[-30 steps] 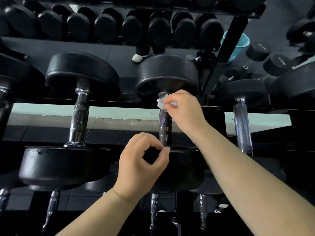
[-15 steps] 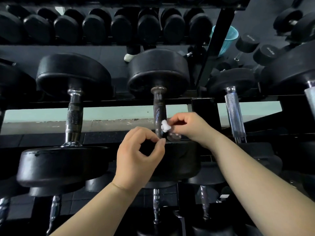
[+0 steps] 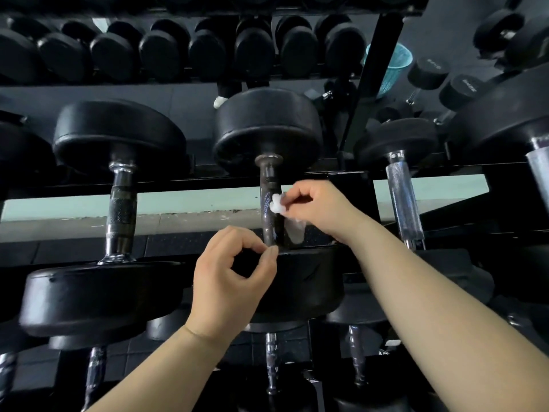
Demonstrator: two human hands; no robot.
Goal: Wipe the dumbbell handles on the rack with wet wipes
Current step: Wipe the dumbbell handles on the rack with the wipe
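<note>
A black dumbbell lies on the rack in the middle of the head view, its dark handle running from the far head to the near head. My right hand pinches a crumpled white wet wipe against the right side of the handle, about halfway along. My left hand hovers by the handle's near end, fingers curled with thumb and forefinger tips together, nothing visible between them.
A dumbbell with a chrome handle lies to the left; two more chrome handles lie to the right. A black rack upright rises behind. A teal basket stands beyond it. Several dumbbells fill the upper row and the lower tier.
My right hand slid the wipe from the handle's far end down to its near end, then back up to the middle. My left hand stayed in place.
</note>
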